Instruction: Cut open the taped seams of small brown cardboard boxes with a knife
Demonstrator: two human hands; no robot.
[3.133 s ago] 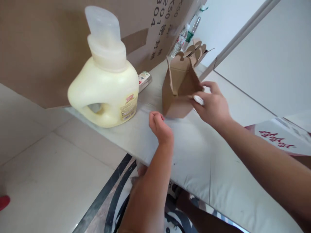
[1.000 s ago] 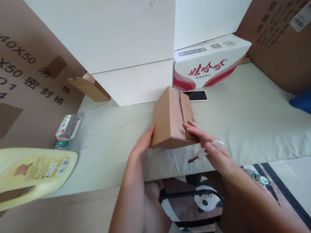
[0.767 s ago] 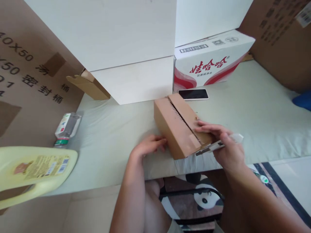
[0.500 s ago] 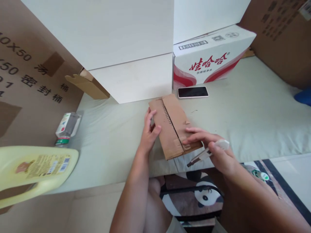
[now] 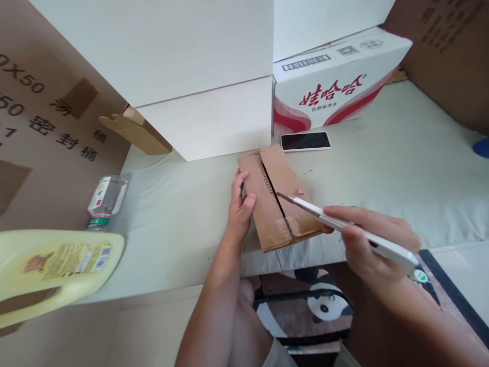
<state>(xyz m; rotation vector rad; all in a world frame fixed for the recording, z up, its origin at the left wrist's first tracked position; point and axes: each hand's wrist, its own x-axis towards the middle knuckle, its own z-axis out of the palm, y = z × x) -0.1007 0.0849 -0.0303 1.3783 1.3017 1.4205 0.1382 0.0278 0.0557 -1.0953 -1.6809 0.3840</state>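
Brown cardboard makes up the small carton (image 5: 265, 209) lying on the pale green cloth (image 5: 179, 214) between my hands. My left hand (image 5: 239, 214) steadies its left side, thumb at the top edge; my right hand (image 5: 382, 278) grips a white utility knife (image 5: 336, 223), its tip at the dark lengthwise seam. Half a second ago that tip hung past the near edge; my left hold looks much the same.
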